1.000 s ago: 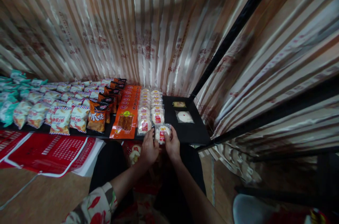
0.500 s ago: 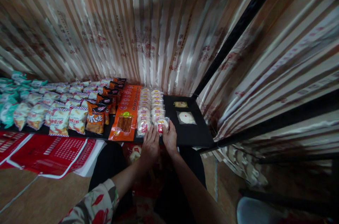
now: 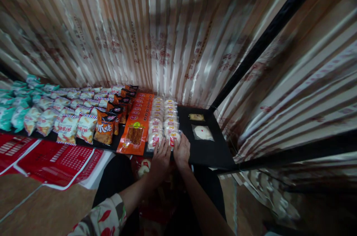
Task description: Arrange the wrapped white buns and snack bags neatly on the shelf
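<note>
Two rows of round white rice crackers in clear wrappers stand on a black shelf, the left row [image 3: 156, 124] and the right row [image 3: 170, 117]. My right hand [image 3: 182, 153] grips the front wrapped rice cracker [image 3: 173, 138] of the right row by its right side, thumb in front. Stretched fingers of my left hand [image 3: 162, 157] rest at the front between the two rows, touching the lower left of that same packet. A large orange snack packet [image 3: 135, 124] lies just left of the rows. Fingertips partly hide the front wrappers.
Orange-and-black snack bags [image 3: 104, 128], white striped snack bags [image 3: 68, 128] and green bags [image 3: 19, 117] fill the shelf leftward. To the right lie a flat round white packet [image 3: 203, 132] and a small yellowish packet [image 3: 196, 117]. A red bag [image 3: 55, 163] is below; black posts [image 3: 259, 35] frame the shelf.
The whole view has shifted, so the shelf appears slightly farther right and lower. Both hands stay at the front of the right row; the right fingers rest along the front packet's side.
</note>
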A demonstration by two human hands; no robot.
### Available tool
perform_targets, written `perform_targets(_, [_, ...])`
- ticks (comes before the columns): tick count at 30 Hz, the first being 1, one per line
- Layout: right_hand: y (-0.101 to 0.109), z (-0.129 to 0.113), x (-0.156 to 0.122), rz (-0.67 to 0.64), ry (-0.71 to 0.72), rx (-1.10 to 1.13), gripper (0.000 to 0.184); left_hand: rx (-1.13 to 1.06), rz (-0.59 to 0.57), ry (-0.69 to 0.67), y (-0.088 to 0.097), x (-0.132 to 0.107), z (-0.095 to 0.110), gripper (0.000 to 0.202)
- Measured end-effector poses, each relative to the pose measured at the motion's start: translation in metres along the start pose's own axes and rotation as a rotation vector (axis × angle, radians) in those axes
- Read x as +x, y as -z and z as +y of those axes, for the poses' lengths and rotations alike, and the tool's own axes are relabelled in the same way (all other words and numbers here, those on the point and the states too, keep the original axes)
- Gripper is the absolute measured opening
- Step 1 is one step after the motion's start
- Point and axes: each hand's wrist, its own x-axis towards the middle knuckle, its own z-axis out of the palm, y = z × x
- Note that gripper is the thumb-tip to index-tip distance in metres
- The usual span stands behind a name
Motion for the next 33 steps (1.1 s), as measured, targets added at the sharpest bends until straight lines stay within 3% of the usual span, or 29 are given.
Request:
perform_targets(5, [0.005,-0.003,-0.001,0.098,0.025,0.044,0.063,-0.118,0.073,0.069,0.017,0.009,-0.012,0.043])
perform_targets(9, [0.015,-0.020,0.004,0.153,0.122,0.088,0.055,-0.052,0.188,0.188,0.036,0.025,-0.049,0.040])
perform_targets(13, [0.010,-0.059,0.017,0.103,0.303,0.140,0.049,0.076,0.132,0.366,0.043,0.038,-0.087,0.036])
perform_targets(18, [-0.030,-0.112,0.044,-0.165,0.443,0.193,0.047,0.179,0.071,0.394,0.039,0.042,-0.115,0.039])
perform_targets(24, [-0.092,-0.157,0.085,-0.512,0.456,-0.060,0.052,0.247,0.073,0.249,0.037,0.047,-0.132,0.044])
perform_targets(28, [-0.125,-0.174,0.105,-0.587,0.478,-0.178,0.059,0.227,0.075,0.302,0.039,0.056,-0.136,0.043])
perform_targets(33, [-0.153,-0.182,0.120,-0.583,0.484,-0.218,0.052,0.169,0.066,0.374,0.031,0.057,-0.139,0.048])
